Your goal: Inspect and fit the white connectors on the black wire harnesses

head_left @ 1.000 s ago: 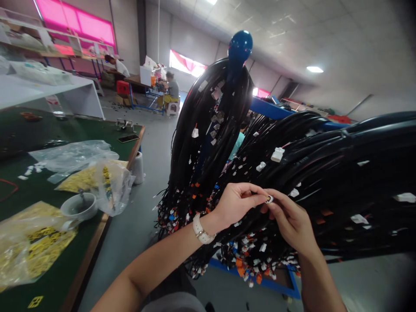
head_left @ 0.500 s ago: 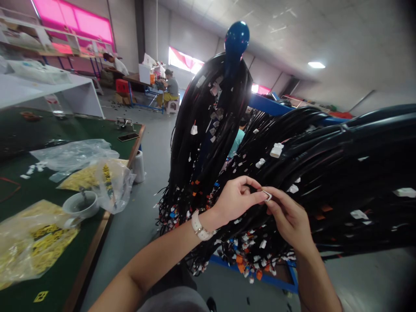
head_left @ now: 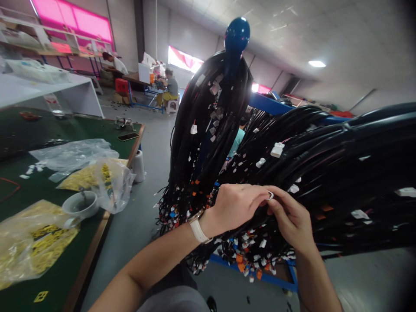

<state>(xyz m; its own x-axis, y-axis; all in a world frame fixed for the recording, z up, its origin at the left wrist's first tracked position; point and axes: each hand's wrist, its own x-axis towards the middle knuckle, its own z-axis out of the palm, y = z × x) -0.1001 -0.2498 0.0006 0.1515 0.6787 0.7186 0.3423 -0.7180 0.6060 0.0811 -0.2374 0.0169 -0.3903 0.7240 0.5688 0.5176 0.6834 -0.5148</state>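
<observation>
Between my two hands is a small white plastic connector [head_left: 270, 196], mostly covered by fingers. My right hand [head_left: 290, 219] pinches it with thumb and forefinger. From the other side, my left hand [head_left: 235, 206] has its fingers pressed together at the connector's edge, its back turned up. Just behind and below both hands hang thick bundles of black cable harness [head_left: 312, 169]. White connectors, such as a larger connector [head_left: 277, 150], stick out of the bundles. Many white, orange and blue connectors [head_left: 247, 255] crowd the cables' lower ends.
A blue rack [head_left: 266, 105] with a round-topped post [head_left: 237, 37] carries the cables. To the left, a green-topped table [head_left: 65, 284] holds bags of yellow parts [head_left: 48, 242], a white cup [head_left: 80, 204] and a phone [head_left: 128, 137]. Other people sit farther back.
My left hand has rolled over so its back faces up, and its fingers have moved slightly right along the connector. The right hand stays nearly in place.
</observation>
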